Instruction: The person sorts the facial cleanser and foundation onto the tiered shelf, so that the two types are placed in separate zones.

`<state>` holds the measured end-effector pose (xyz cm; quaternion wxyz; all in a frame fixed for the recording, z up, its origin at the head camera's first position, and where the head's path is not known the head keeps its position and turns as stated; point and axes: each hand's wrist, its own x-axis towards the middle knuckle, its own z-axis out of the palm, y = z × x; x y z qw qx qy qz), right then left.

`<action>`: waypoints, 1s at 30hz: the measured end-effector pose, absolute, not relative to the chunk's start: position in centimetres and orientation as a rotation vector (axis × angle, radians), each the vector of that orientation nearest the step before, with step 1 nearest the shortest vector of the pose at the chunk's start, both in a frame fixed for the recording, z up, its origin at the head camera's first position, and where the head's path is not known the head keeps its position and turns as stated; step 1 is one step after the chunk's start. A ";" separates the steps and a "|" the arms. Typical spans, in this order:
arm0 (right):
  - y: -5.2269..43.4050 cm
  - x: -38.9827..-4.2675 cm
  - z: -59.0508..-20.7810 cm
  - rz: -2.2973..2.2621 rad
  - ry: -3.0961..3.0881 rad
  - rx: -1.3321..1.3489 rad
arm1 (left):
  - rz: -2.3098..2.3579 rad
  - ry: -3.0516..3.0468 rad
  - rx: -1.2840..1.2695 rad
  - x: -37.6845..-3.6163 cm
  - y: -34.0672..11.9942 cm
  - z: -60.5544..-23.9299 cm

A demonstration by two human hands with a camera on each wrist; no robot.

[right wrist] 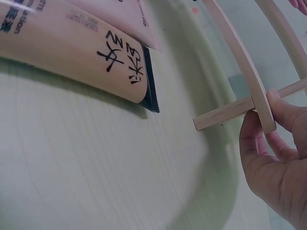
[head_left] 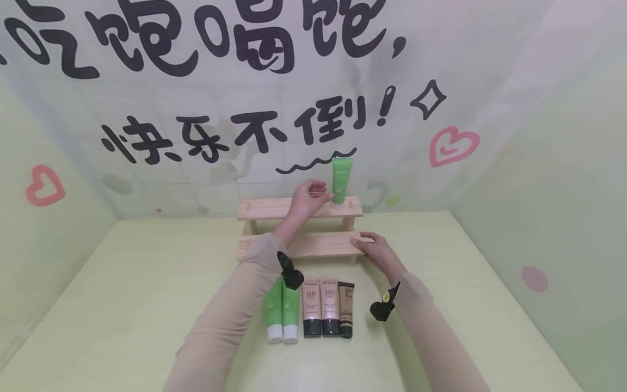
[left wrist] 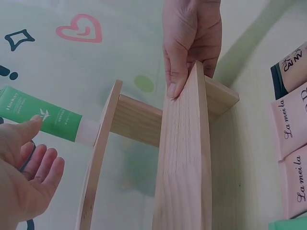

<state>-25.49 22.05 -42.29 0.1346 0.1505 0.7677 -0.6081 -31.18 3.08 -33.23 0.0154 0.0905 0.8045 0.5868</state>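
- The left hand [head_left: 307, 198] is seen beside the green tube [head_left: 340, 182], which stands cap-down at the right end of the upper step of the wooden rack [head_left: 274, 208]; in the left wrist view the fingers [left wrist: 42, 165] are spread and relaxed, just apart from the tube, with nothing held.
- The right hand [head_left: 374, 249] is laid on the right end of the lower step [head_left: 313, 244], the board's edge being pinched between thumb and fingers (the thumb is seen on top in the right wrist view).
- The green tube is judged light and soft-walled, likely a little slippery and easily tipped, since it rests only on its small white cap; a hold low on the body, near the cap, is judged steadiest.
- The rack is judged stiff and light, so it can be shifted by a push if not steadied.
- On the worktop [head_left: 147, 283] in front of the rack, five tubes are laid side by side: two green tubes [head_left: 282, 316], two pink BB tubes [head_left: 320, 307] and a tan tube [head_left: 346, 309], touching or nearly so.
- Open room is left on both steps to the left of the standing tube, and on the worktop at either side of the row.
- The space is bounded by a printed backdrop [head_left: 245, 109] close behind the rack and by pale side walls (little clearance behind the top step).
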 end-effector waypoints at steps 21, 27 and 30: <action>22.1 -25.7 -42.0 -1.725 2.233 0.425 | 1.728 2.472 0.272 -29.6 0.3 -33.4; 22.1 -25.9 -42.3 -1.775 2.199 0.418 | 1.695 2.464 0.268 -29.0 -0.6 -33.8; 22.0 -25.9 -42.4 -1.781 2.198 0.424 | 1.661 2.475 0.258 -28.8 -1.0 -34.1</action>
